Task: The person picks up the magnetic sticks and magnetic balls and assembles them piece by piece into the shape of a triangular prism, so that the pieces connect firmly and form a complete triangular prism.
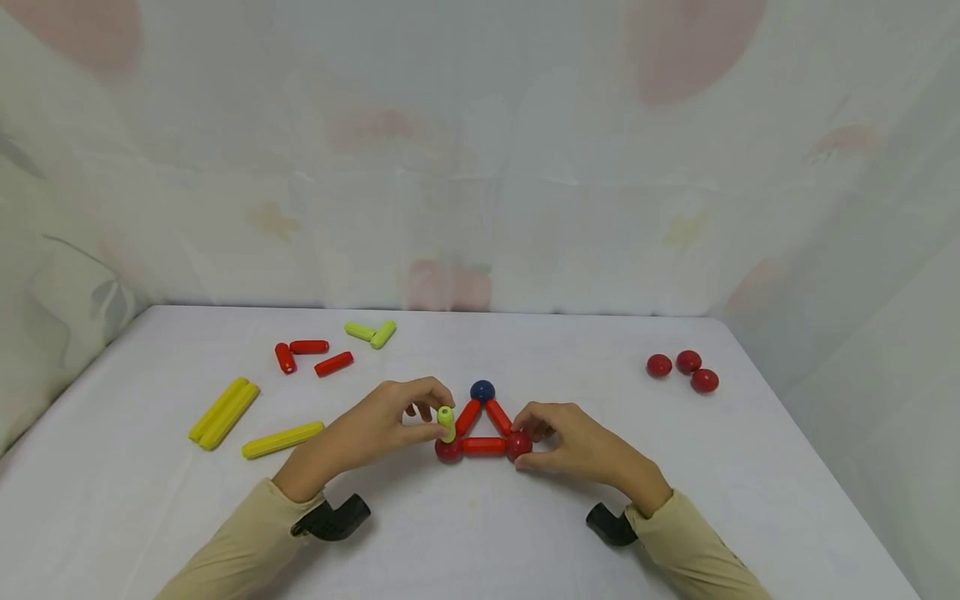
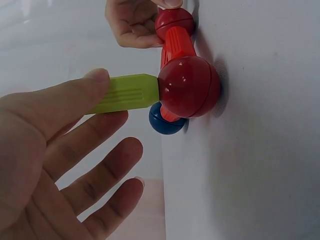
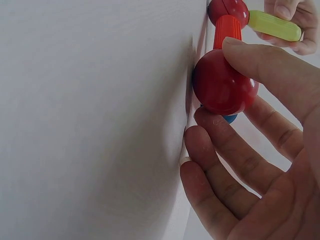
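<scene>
Pinching a lime-green ribbed rod (image 1: 446, 423) upright on the near-left glossy red ball (image 1: 448, 451), apparently for alignment, the left hand (image 1: 382, 421) has its other fingers loose. The right hand (image 1: 573, 442) curls round the near-right glossy red ball (image 1: 518, 446), probably steadying the triangle's red ribbed rods (image 1: 484, 447) and far dark-blue ball (image 1: 482, 391). Long yellow rods (image 1: 282, 440) lie left.

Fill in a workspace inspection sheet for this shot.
Surface: table, white.
Job's things: triangle of red rods with blue ball, left red ball and right red ball at corners; green rod stands on left red ball.
Clutter: loose red rods, loose green rods, yellow rods left; three red balls right.
Left hand: pinches green rod.
Right hand: holds right red ball.
Cables: nothing seen.
Surroundings: patterned fabric behind; black attachments at both wrists.
</scene>
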A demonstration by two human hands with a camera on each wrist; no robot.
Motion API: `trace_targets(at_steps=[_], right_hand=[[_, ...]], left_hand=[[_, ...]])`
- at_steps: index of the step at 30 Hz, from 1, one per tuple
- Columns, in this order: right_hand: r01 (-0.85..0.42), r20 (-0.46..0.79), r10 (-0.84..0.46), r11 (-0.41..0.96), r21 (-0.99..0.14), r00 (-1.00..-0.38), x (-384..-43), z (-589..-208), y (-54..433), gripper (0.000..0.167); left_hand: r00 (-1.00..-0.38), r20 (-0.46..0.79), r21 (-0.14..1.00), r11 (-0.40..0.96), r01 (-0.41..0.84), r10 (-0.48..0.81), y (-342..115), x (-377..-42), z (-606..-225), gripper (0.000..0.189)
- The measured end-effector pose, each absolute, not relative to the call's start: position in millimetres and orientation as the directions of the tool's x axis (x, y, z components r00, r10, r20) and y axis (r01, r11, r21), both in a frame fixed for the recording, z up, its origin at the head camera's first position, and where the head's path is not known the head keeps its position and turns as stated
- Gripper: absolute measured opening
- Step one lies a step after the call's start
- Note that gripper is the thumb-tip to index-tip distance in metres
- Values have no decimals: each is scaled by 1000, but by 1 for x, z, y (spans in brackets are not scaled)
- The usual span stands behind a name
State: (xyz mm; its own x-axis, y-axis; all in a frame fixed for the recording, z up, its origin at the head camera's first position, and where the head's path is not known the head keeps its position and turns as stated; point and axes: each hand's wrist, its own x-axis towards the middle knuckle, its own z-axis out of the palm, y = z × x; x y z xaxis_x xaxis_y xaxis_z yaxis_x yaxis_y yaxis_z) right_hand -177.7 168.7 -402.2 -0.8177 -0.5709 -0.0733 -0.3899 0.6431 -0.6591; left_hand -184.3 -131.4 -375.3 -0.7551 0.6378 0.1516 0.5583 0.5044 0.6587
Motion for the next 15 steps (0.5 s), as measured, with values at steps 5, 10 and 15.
trace_targets(at_steps=[5,10,15], right_hand=[[-383,-79,-569,644,-662,-819,-177,-402,169,33],[-382,-81,-567,647,-660,-820,-178,-402,168,34],[-378,-83,-562,650,-659,-823,-177,-402,168,33]], left_hand=[[-753,153,654,506,562,640,-133,-185,-377,29],[-757,145,661,507,554,637,-132,-185,-378,30],[-756,143,661,506,553,639,-131,-185,-378,31]])
